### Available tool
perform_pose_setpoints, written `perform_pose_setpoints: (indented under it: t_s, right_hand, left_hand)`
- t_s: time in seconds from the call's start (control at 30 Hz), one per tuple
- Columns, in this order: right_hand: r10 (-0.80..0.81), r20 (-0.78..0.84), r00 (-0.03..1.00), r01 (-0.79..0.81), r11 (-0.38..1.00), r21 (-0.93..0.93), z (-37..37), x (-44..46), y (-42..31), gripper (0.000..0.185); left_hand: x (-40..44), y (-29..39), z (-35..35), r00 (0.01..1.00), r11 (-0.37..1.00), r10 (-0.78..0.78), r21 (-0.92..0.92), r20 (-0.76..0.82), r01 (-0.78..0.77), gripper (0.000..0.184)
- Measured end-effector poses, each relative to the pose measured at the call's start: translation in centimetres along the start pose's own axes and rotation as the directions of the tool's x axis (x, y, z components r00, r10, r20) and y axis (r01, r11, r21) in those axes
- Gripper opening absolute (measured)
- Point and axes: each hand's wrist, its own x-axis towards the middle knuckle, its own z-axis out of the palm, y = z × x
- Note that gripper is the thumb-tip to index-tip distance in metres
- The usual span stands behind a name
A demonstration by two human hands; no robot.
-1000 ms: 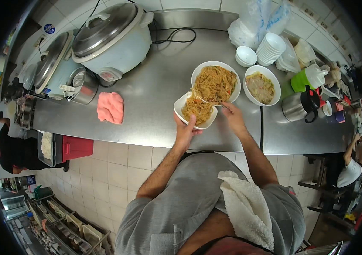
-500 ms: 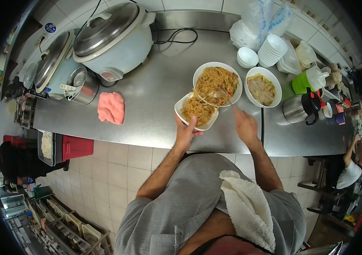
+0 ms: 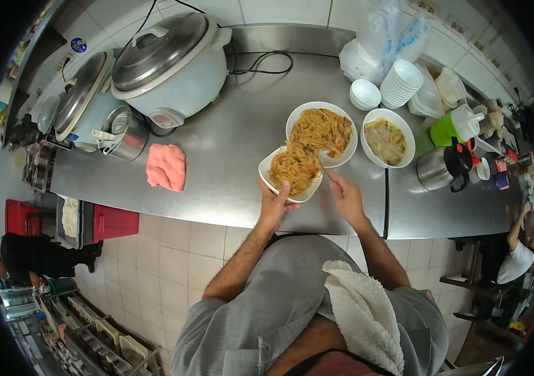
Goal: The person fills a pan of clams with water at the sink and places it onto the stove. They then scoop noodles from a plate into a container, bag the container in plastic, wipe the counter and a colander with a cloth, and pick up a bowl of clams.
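Observation:
My left hand (image 3: 276,203) grips the near rim of a small white dish (image 3: 268,168), its thumb over the edge. Fried noodles (image 3: 294,172) fill the dish and join in a strand to the noodles (image 3: 321,130) in a larger white bowl (image 3: 336,107) just behind it. My right hand (image 3: 346,193) is closed on the handle of a metal spoon (image 3: 325,167), whose bowl end is largely hidden by noodles. Right of these stands another white bowl (image 3: 410,145) holding pale noodles with vegetables.
A pink cloth (image 3: 166,167), a metal pot (image 3: 132,139) and large rice cookers (image 3: 176,81) stand to the left. Stacked white bowls (image 3: 402,84), a green bottle (image 3: 447,128) and a steel jug (image 3: 433,170) are at right. People are at both sides.
My right hand and the spoon have moved left and down toward the small dish. Noodles now bridge both vessels, covering most of the spoon. The view has shifted slightly.

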Motion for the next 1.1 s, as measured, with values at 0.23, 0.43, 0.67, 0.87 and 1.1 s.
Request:
perform_pose_setpoints:
  t_s: [0.23,0.43,0.67,0.87,1.1]
  right_hand:
    - [-0.337,0.089,0.937,0.340,0.828,-0.445,-1.9,0.1,-3.1,0.035]
    - [-0.363,0.061,0.930,0.321,0.719,-0.617,0.2,6.8,-1.2,0.041]
    - [-0.397,0.231,0.888,0.454,0.686,-0.568,-0.9,4.1,-0.3,0.045]
    - [-0.284,0.095,0.954,0.287,0.777,-0.560,-1.9,3.9,0.1,0.034]
    - [-0.126,0.016,0.992,0.126,0.992,0.023,0.1,2.9,2.9,0.029]
  left_hand:
    - [-0.1,-0.2,-0.7,1.000,1.000,-0.011,-0.022,0.011,0.011,0.051]
    - [0.8,0.1,-1.3,0.999,0.999,-0.019,-0.026,0.027,0.020,0.055]
    - [0.5,0.5,-1.1,0.999,1.000,0.024,-0.021,0.027,-0.023,0.056]
    - [0.3,0.2,-0.8,1.000,0.999,0.031,-0.020,0.002,-0.031,0.056]
    - [0.3,-0.2,-0.7,1.000,1.000,0.011,0.004,-0.005,-0.011,0.044]
